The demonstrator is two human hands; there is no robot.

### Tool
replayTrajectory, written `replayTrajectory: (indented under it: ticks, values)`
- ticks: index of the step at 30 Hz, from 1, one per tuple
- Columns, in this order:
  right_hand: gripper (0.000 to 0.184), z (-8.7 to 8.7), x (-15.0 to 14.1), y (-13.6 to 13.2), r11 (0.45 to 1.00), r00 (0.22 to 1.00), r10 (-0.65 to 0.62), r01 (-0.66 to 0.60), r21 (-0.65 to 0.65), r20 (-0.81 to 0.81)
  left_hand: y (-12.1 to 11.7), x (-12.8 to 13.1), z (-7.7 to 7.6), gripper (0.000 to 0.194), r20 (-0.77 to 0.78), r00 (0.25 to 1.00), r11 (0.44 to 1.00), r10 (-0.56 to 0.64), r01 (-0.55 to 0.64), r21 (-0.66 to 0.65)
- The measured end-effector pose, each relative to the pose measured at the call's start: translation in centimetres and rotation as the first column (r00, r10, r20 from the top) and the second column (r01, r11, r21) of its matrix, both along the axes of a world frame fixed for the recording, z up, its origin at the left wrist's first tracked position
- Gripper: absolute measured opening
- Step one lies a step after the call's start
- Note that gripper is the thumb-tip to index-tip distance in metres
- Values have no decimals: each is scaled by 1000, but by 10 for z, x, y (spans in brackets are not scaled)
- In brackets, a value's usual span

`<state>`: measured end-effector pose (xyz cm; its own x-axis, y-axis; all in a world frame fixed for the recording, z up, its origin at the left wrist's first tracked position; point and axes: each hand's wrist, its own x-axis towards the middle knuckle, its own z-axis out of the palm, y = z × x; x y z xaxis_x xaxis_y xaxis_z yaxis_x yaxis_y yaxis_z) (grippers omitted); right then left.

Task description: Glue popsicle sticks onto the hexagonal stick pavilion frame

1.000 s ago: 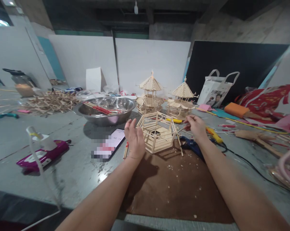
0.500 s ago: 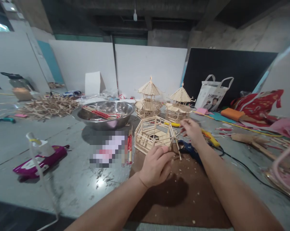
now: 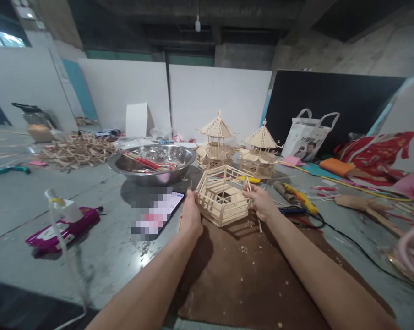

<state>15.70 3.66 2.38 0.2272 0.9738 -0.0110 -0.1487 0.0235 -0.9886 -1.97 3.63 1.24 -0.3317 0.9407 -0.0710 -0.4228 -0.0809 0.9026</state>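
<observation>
A hexagonal frame of pale wooden sticks (image 3: pixel 224 215), with railing-like sides and a dark opening in its floor, is between my hands over the brown mat (image 3: pixel 241 284). My left hand (image 3: pixel 190 214) closes on its left side, the fingertips partly hidden. At the right side, the fingers of my right hand (image 3: pixel 260 201) pinch the frame's edge near an upright stick. A loose-looking thin stick (image 3: pixel 260 224) slants down beside that hand. A dark blue tool (image 3: pixel 291 210) lies partly hidden behind my right forearm.
Two stick pagodas (image 3: pixel 215 137) stand behind the frame. A metal basin (image 3: pixel 152 167) holds red-tipped sticks, with a phone (image 3: pixel 162 213) in front. A purple power strip (image 3: pixel 62 231) lies left. On the right are a yellow-handled tool (image 3: pixel 301 199) and a black cable (image 3: pixel 358 247).
My left hand has gone from the frame's front to its left side. My right hand has come down onto its right side. The camera view has shifted slightly.
</observation>
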Motion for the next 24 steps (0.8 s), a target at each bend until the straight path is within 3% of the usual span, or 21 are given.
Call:
replayTrajectory:
  ticks: [5, 10, 24]
  values:
    - [38, -1, -2, 1, 974, 996, -33, 49, 221, -77, -6, -2, 14, 41, 150, 988, 999, -29, 32, -13]
    - [40, -5, -1, 1, 912, 992, 44, 10, 410, -121, -1, -7, 11, 47, 211, 976, 997, -45, 30, 73]
    - [35, -9, 4, 4, 893, 993, 65, -12, 449, -102, 3, -9, 7, 46, 179, 982, 991, -67, 44, 130]
